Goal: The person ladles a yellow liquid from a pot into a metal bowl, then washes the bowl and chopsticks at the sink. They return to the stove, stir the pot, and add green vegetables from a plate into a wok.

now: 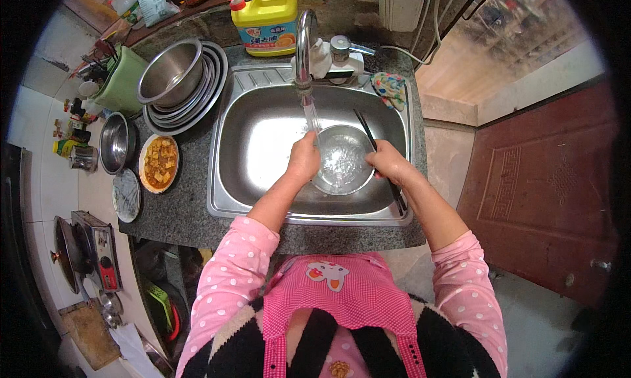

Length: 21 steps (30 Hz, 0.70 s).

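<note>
A round metal bowl (345,163) holding clear water is in the stainless steel sink (256,181), below the chrome faucet (306,42), from which water runs. My left hand (304,156) grips the bowl's left rim beside the stream. At the right rim, my right hand (389,162) holds dark chopsticks (364,124), which slant from above the bowl down to the sink's lower right; its fingertips are partly hidden, so I cannot tell whether they also touch the bowl. A patterned cloth (390,89) lies on the sink's upper right corner.
Stacked metal basins (172,77) stand left of the sink, near a plate of tofu in sauce (159,163), an empty metal bowl (117,142) and a small plate (126,195). Behind the sink stands a yellow detergent jug (266,23). A gas stove (103,254) is at the lower left.
</note>
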Motion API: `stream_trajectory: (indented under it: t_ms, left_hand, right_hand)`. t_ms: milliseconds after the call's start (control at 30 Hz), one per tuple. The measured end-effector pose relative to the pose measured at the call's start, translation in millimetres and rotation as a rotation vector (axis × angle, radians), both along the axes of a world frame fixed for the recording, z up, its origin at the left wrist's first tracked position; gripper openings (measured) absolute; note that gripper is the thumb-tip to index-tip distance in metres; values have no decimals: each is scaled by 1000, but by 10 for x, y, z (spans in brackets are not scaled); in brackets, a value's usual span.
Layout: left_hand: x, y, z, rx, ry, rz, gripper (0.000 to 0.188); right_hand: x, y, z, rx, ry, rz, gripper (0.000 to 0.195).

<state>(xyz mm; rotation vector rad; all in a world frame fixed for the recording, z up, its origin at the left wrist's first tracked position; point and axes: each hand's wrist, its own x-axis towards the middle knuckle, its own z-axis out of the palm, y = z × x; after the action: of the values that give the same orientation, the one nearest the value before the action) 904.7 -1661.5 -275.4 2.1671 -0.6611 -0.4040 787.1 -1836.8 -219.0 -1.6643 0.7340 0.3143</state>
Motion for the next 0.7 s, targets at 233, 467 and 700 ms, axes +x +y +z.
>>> stream_trajectory:
  t_ms: [233, 467, 700]
  left_hand:
    - [105, -76, 326, 417, -173, -117, 24]
    - [185, 15, 276, 419, -138, -33, 44]
    - [212, 94, 168, 215, 48, -132, 26]
  right_hand:
    - [25, 185, 50, 25, 88, -40, 16]
    - [94, 277, -124, 66, 14, 33, 20]
    - [71, 109, -149, 72, 61, 59, 23]
